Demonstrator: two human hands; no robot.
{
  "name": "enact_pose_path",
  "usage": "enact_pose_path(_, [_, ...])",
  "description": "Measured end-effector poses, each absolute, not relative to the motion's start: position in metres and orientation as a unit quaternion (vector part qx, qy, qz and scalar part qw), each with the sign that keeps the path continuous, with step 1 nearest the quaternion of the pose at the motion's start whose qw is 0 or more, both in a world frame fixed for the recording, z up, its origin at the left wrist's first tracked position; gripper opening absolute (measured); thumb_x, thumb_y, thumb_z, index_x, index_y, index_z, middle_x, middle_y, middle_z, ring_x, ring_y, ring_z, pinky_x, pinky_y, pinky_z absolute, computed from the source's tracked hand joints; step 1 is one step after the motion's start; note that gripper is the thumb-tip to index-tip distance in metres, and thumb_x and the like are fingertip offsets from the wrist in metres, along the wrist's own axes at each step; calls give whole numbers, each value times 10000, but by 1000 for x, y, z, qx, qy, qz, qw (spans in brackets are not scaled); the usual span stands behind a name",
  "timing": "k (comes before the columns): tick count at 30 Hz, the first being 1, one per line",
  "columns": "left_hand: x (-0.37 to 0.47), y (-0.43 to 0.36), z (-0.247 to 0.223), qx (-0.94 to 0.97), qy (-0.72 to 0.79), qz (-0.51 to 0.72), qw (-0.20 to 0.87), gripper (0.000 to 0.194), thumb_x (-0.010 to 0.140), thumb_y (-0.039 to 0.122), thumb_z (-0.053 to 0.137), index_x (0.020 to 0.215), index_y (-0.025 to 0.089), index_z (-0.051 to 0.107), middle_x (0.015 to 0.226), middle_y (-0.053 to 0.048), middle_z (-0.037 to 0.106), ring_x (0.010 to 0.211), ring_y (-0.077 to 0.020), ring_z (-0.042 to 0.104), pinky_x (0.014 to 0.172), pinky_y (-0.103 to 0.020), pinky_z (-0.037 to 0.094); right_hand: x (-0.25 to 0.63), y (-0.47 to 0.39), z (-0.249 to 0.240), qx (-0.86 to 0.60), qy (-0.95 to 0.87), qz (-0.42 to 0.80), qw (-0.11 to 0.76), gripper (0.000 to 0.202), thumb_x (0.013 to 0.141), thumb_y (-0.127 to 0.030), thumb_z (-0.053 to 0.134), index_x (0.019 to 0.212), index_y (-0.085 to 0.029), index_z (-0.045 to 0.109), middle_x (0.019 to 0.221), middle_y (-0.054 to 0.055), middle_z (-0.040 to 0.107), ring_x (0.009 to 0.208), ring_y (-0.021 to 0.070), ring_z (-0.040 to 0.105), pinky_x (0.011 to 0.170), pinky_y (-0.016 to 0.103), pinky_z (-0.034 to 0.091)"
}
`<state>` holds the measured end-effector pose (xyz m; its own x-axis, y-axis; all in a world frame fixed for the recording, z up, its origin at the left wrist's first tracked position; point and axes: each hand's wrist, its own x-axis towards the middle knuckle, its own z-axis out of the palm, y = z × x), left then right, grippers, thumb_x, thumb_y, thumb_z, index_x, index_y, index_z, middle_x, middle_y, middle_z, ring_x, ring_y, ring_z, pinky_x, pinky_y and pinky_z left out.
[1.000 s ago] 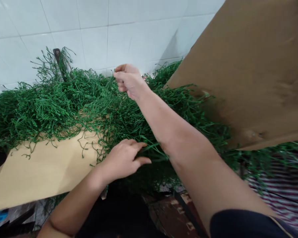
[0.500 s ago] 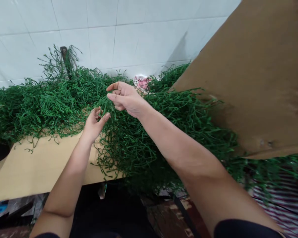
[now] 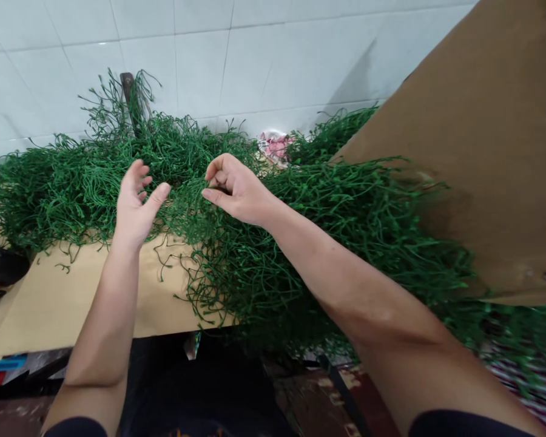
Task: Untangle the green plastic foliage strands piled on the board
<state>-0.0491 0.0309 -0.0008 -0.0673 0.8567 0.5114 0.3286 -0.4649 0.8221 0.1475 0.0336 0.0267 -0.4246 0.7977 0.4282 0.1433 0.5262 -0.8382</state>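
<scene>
The left hand is hovering with thumb and fingers spread, just in front of the left heap of green stems. The right hand is curling its fingers toward its thumb above green strands; its grip is unclear. Beyond the right hand, a pink-and-white item is lying near the tiled wall.

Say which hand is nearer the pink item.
Right. The right hand is in front and slightly left of the pink item; the left hand is much farther left.
</scene>
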Motion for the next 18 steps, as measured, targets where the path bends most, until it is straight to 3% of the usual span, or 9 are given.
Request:
enact_pose_path(4, [-35,23,9,746,462,399,268,401,751,398,626,1067,151,632,870,-42,655,828,-177,603,774,-311,481,140,31,28,-291,-766,389,422,198,776,-158,579,833,-225,402,588,-66,397,527,77,356,528,239,291])
enact_pose_path(6, [-34,23,10,744,482,399,235,283,781,329,576,975,146,667,794,-25,647,774,-163,587,751,-296,470,138,30,29,-302,-751,400,429,173,801,-186,573,828,-221,405,574,-64,420,529,77,382,521,228,300])
enact_pose_path(10, [-44,21,7,741,486,448,115,197,812,259,512,838,184,692,827,-30,654,816,-160,582,798,-294,452,139,33,25,-355,-687,483,411,224,830,-366,577,819,-207,420,575,-51,490,448,53,352,432,202,234])
enact_pose_path(14, [-47,14,9,769,459,444,39,212,837,254,488,833,207,695,839,-32,649,814,-163,577,795,-300,446,137,35,22,-353,-676,548,343,425,748,-587,587,721,-189,440,548,-49,485,403,33,260,398,207,163])
enact_pose_path(18, [-49,12,12,773,467,429,-25,205,844,263,486,845,211,684,856,-39,636,832,-178,563,805,-324,424,130,35,25,-338,-756,451,333,417,652,-507,713,633,-170,467,526,-66,380,488,46,297,470,213,228])
